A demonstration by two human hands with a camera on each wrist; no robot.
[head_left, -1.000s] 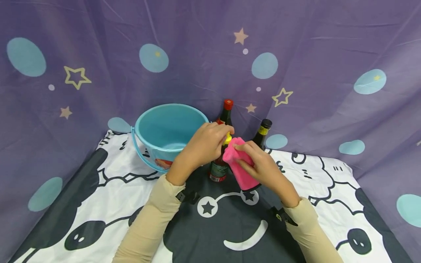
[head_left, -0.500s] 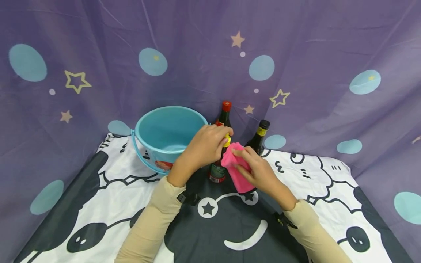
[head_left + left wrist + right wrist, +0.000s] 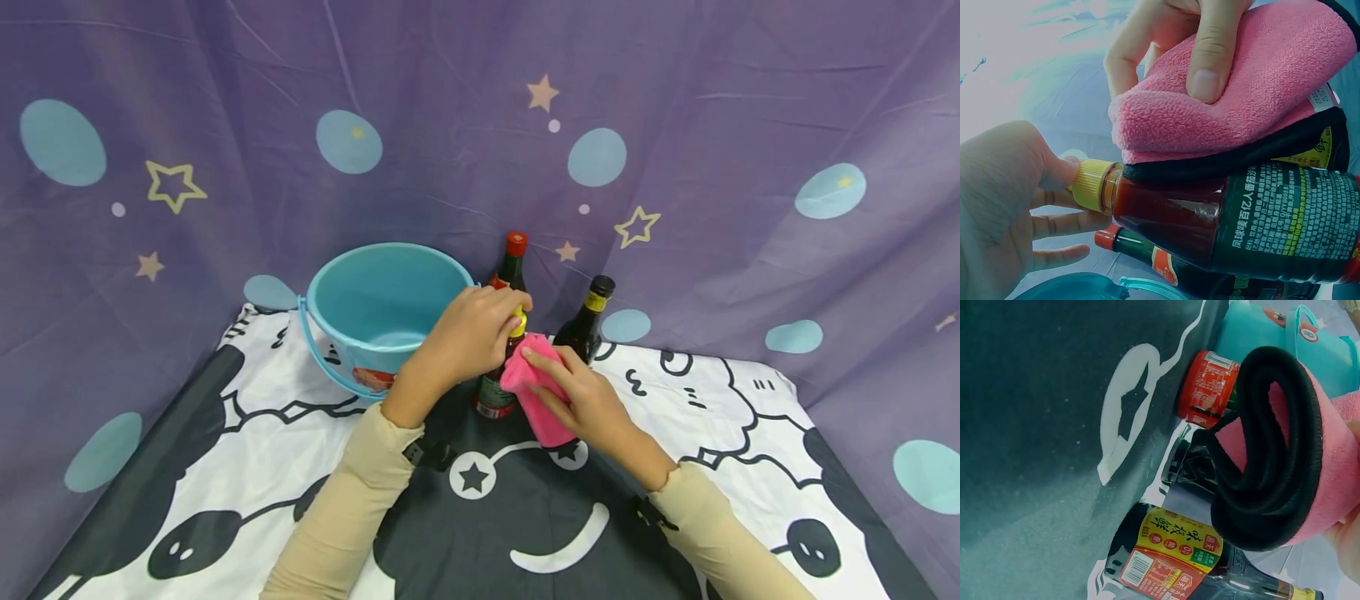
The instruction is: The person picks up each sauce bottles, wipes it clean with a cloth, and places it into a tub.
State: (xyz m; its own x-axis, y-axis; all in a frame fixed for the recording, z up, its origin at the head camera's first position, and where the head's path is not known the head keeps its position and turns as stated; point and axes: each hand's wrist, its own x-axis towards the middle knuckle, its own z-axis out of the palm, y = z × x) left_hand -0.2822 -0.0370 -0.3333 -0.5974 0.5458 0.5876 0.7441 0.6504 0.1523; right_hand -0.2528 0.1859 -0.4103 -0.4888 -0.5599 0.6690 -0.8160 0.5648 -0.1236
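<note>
The sauce bottle (image 3: 495,393), filled with red sauce and wrapped in a green label, stands upright at the table's middle. My left hand (image 3: 468,333) pinches its yellow cap (image 3: 1092,185) between thumb and fingers. In my right hand (image 3: 596,400) I grip a folded pink towel (image 3: 546,421) with black edging. In the left wrist view the towel lies along the bottle's shoulder and upper body, the right thumb pressing on its pile. Seen from the right wrist, the towel's black-edged folds (image 3: 1266,506) cover much of the bottle, leaving its red lower label (image 3: 1207,390) showing.
A light blue bucket (image 3: 348,333) with a handle stands left of the bottles. Behind the sauce bottle is a red-capped bottle (image 3: 513,267). A dark soy sauce bottle (image 3: 579,332) stands behind the right hand. A purple curtain (image 3: 720,250) hangs behind the patterned tablecloth (image 3: 442,542).
My right hand and the towel have moved a little downward along the sauce bottle, showing more of the soy sauce bottle behind. The left hand stays on the cap.
</note>
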